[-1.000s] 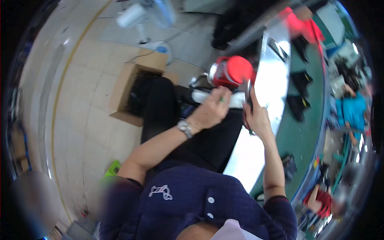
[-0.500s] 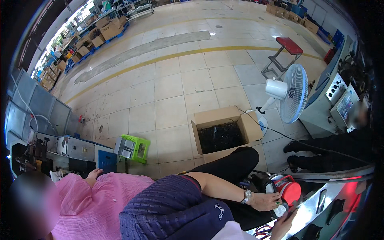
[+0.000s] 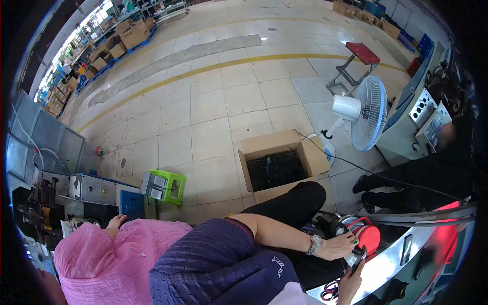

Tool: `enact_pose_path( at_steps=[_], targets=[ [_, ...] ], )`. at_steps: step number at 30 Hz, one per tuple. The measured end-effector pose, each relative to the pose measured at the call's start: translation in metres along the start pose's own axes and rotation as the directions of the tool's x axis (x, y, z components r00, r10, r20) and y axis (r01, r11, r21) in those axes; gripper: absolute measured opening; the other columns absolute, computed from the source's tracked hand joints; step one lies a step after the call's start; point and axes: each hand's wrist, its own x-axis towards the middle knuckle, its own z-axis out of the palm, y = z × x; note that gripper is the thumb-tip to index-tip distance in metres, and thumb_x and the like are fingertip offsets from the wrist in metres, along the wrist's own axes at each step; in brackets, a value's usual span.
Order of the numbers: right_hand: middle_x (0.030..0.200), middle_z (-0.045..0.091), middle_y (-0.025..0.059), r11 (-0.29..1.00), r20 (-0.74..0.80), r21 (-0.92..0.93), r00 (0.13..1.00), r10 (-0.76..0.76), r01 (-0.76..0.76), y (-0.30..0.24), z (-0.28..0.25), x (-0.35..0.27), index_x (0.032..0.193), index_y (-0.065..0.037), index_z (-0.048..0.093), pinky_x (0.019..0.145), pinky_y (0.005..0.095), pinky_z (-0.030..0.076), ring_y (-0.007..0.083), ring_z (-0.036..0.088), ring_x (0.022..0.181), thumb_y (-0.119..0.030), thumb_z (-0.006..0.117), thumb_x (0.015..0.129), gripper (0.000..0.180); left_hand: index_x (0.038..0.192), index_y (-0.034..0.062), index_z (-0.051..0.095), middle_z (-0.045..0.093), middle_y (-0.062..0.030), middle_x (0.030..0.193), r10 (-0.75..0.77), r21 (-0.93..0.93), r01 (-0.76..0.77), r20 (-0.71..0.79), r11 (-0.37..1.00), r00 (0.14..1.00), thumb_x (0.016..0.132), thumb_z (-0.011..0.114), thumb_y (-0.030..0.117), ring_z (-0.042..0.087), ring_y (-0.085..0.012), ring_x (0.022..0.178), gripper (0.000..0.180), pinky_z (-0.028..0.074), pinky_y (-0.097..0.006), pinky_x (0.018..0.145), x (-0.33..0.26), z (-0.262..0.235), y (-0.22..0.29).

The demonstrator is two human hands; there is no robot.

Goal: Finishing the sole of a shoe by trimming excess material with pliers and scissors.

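My left hand, with a bracelet-like watch on the wrist, reaches across my lap. Its fingers are bent together beside a red round drum-like part on the workbench; what they grip is hidden. Just below, my right hand comes in from the lower edge. It is closed round a small dark-tipped hand tool that looks like pliers, its tip close to my left fingertips. Red-handled scissors lie on the bench left of my right hand.
An open cardboard box of black pieces stands on the floor past my knee. Behind it are a white fan with a trailing cord and a red stool. A pink-shirted person sits at left; a dark-clothed person is at right.
The tool in my right hand now shows more plainly, its tip raised near my left fingers. My left hand stays beside the red part. The whole view has shifted slightly.
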Motion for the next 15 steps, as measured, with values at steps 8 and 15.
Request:
enact_pose_path(
  at_steps=[8,15],
  targets=[
    [0.074,0.065,0.0219,0.997,-0.269,0.076,0.962,0.047,-0.027,-0.003,0.013,0.002,0.150,-0.014,0.023,0.053,0.0446,0.045,0.0353,0.063,0.057,-0.009,0.048,0.096,0.060,0.097,-0.0163,0.058,0.054,-0.0260,0.111,0.196,0.335,-0.060,-0.390,0.940,0.900,0.081,0.052,0.015,0.051,-0.0412,0.112,0.036,0.034,-0.051,0.107,-0.020,0.029,0.000],
    [0.077,0.065,0.0233,0.978,-0.364,0.178,0.931,-0.034,0.106,-0.035,-0.005,0.005,0.149,-0.012,0.024,0.056,0.0456,0.049,0.0379,0.066,0.065,-0.008,0.051,0.092,0.064,0.097,-0.0082,0.047,0.046,-0.0206,0.098,0.098,-0.094,-0.172,-0.527,0.981,0.844,0.078,0.053,-0.002,0.048,-0.0342,0.093,0.021,0.041,-0.042,0.090,-0.024,0.003,-0.012]
  ],
)
